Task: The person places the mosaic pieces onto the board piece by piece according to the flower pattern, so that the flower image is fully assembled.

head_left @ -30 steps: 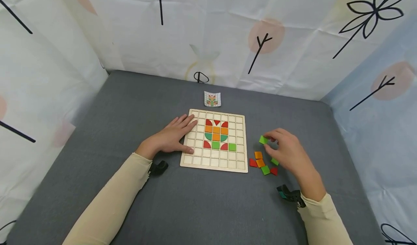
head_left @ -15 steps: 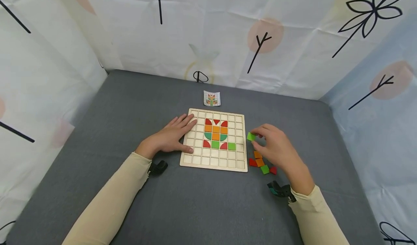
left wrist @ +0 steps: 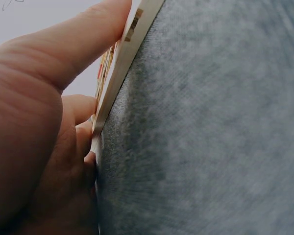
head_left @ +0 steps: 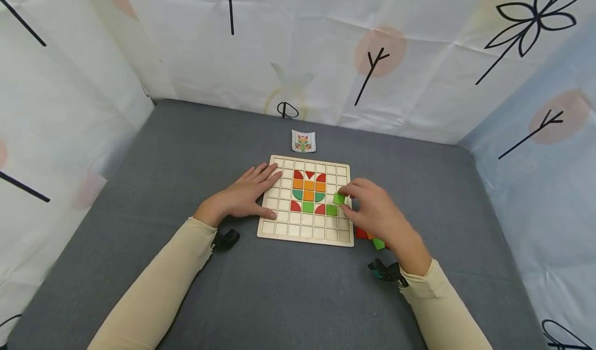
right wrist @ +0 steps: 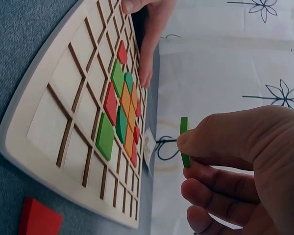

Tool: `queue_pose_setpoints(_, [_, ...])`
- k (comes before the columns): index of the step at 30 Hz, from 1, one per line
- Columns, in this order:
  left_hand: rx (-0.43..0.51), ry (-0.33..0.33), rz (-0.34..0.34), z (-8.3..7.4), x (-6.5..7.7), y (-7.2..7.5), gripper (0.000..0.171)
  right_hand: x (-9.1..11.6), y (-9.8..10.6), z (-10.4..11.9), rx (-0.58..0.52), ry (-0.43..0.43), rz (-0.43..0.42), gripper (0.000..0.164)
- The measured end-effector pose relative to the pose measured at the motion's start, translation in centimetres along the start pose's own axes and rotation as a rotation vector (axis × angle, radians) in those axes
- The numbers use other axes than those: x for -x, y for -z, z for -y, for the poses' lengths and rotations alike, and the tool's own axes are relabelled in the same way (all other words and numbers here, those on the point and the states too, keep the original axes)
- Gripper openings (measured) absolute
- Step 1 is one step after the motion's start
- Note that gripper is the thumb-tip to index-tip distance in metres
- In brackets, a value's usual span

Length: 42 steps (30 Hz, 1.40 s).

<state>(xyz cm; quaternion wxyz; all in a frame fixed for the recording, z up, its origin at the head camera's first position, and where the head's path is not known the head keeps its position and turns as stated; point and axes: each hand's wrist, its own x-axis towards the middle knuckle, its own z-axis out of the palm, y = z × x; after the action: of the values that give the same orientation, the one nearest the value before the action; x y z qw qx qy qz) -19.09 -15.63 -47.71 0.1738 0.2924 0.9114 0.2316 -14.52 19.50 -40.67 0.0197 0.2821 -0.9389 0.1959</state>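
A wooden grid board (head_left: 304,232) lies on the grey cloth, with red, orange, teal and green tiles set in its middle cells. My left hand (head_left: 247,192) rests flat on the board's left edge, fingers spread; in the left wrist view the thumb (left wrist: 83,41) lies along the board's rim. Between thumb and fingertips my right hand (head_left: 379,213) pinches a green square tile (head_left: 339,199), held above the board's right part. The right wrist view shows this green tile (right wrist: 184,142) edge-on, apart from the board. A green square (right wrist: 105,137) sits in a cell below it.
Beside the board's right edge lie loose tiles, partly hidden by my right hand: a red one (head_left: 361,233) and a green one (head_left: 378,244) show. A small pattern card (head_left: 303,141) lies beyond the board. White printed cloth (head_left: 316,45) hangs behind the table.
My right hand has carried the green tile leftward from the loose pieces to over the board's right side. The left hand has stayed in place.
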Motion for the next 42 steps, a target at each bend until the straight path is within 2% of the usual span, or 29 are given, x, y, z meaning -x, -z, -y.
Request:
queue_pose_setpoints(9, [-0.016,0.011,-0.004,-0.5,0.4,0.2,0.115,-1.4,-0.8,1.1,0.002,0.076,0.014,0.023])
queue_pose_setpoints(23, [-0.013,0.007,-0.010,-0.3,0.4,0.0,0.115,-2.9,-2.2,2.8,-0.055,0.118,0.030,0.019])
queue_pose_setpoints(42, [-0.004,-0.028,-0.014,0.0,0.1,0.0,0.114,-5.4,-4.6,4.8,-0.052,0.190,0.092,0.019])
